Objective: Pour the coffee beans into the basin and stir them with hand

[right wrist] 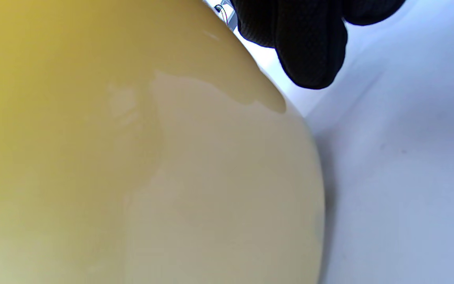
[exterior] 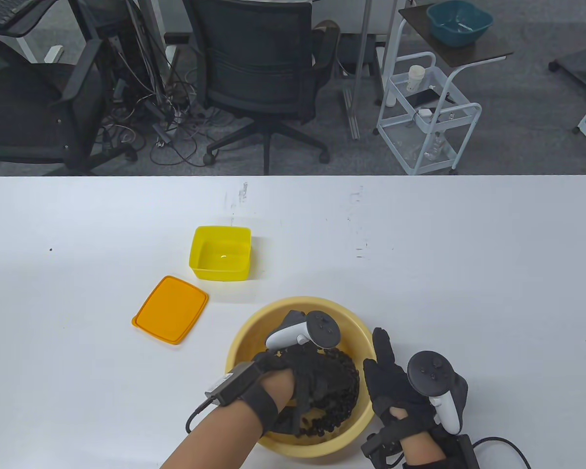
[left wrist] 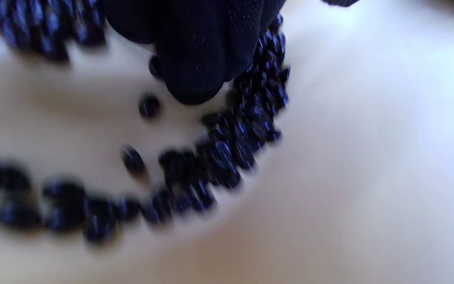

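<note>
Dark coffee beans [exterior: 339,391] lie in the yellow basin [exterior: 293,312], under the left hand [exterior: 298,371] that stirs them.
Left fingers [left wrist: 195,59] look loosely together, tips among the beans; sweep low along the basin floor so none climb the wall. Right of them, the right hand [exterior: 395,386] lies with straight fingers [right wrist: 309,43] against the basin's outer wall on the desk [exterior: 469,268]; press there to steady it.

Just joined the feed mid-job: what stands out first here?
The left hand is down in the yellow basin at the table's near edge, fingers among dark coffee beans. The right hand rests against the basin's outer right side. Behind sit an empty yellow container and its orange lid.
</note>
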A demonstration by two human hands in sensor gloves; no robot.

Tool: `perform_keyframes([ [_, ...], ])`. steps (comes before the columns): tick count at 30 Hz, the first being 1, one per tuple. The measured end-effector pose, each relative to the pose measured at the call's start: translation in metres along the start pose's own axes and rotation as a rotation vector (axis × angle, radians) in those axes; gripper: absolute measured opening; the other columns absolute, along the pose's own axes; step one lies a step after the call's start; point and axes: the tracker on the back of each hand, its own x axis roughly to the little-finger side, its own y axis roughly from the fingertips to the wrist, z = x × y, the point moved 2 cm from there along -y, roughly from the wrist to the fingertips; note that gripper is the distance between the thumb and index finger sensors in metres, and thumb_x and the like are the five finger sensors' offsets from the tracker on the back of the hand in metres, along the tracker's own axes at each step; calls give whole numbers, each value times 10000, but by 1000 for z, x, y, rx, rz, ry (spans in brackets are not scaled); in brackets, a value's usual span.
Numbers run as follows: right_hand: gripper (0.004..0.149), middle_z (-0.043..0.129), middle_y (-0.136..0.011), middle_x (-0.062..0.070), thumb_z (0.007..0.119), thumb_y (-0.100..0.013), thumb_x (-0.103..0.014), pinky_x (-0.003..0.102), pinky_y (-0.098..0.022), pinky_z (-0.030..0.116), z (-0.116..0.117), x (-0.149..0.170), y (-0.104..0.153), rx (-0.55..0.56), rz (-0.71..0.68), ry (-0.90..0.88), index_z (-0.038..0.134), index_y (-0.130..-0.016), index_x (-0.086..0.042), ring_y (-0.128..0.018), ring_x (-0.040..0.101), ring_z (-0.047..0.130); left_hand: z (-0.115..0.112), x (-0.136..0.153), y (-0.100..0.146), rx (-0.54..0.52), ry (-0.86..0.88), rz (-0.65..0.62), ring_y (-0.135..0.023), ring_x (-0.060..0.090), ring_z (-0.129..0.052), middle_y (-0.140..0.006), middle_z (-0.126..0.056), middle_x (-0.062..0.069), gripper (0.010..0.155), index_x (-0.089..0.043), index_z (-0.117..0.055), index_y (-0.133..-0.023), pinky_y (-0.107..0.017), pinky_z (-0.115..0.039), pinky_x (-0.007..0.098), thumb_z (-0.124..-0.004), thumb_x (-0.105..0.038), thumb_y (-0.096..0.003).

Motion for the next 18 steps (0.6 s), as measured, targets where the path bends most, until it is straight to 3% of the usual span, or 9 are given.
perform_keyframes([
  [3,638,538,-961,253,506,-538,-407,639,-614,500,0,0,0,0,1,-2,155,-1044,-243,-715,494,797,11,-8,6,-222,-336,61,-791,273,-878,-969,-754,65,587,-175,-562,-1034,-745,-563,471,-585,-492,-540],
  [6,640,533,-961,255,506,-537,-408,639,-614,498,0,0,0,-6,0,-7,149,-1043,-243,-716,495,795,12,-6,8,-232,-539,187,-941,356,-774,-1023,-703,100,595,-207,-578,-1046,-755,-532,506,-605,-498,-527],
  [9,641,528,-961,260,504,-537,-409,640,-614,497,1,0,1,-7,1,-4,146,-1042,-243,-716,494,795,10,6,8,-75,-766,429,-980,348,-740,-1071,-590,140,645,-182,-485,-1070,-771,-505,502,-582,-520,-529],
  [11,640,528,-961,260,504,-538,-409,640,-614,498,1,-1,1,-3,-1,6,146,-1042,-242,-717,495,794,8,6,8,-2,-837,453,-949,325,-790,-1062,-595,166,673,-135,-461,-1070,-763,-549,465,-561,-534,-536],
  [14,640,527,-961,260,503,-538,-411,640,-614,497,1,-1,1,0,0,10,147,-1043,-241,-718,495,793,8,6,9,15,-828,509,-779,354,-971,-937,-810,223,699,-33,-630,-1006,-690,-667,488,-578,-538,-525],
  [18,641,525,-961,262,504,-538,-412,641,-614,496,1,-1,2,1,3,10,148,-1043,-243,-719,496,792,1,13,7,213,-716,578,-582,336,-1071,-777,-971,205,691,-5,-791,-884,-667,-698,478,-567,-550,-524],
])
